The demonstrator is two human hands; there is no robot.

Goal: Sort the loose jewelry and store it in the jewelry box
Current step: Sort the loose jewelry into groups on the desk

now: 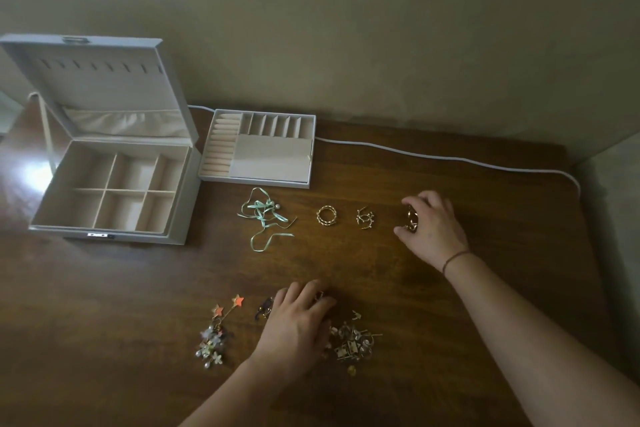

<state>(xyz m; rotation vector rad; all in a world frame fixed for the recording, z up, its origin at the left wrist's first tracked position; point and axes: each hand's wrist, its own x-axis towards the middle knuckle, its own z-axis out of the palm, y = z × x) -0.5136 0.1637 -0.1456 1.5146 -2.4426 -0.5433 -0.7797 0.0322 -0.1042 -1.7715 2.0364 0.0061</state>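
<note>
While both hands work midtable, bare wood [502,184] borders the right edge.

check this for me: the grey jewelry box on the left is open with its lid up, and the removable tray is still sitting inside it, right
Not quite. The grey jewelry box is open with its lid up, but the removable grey tray with ring rolls sits outside it, on the brown wooden table just right of the box. The head view shows this.

1 jewelry box [180,218], 1 tray [256,184], 2 hands [294,326]
</note>
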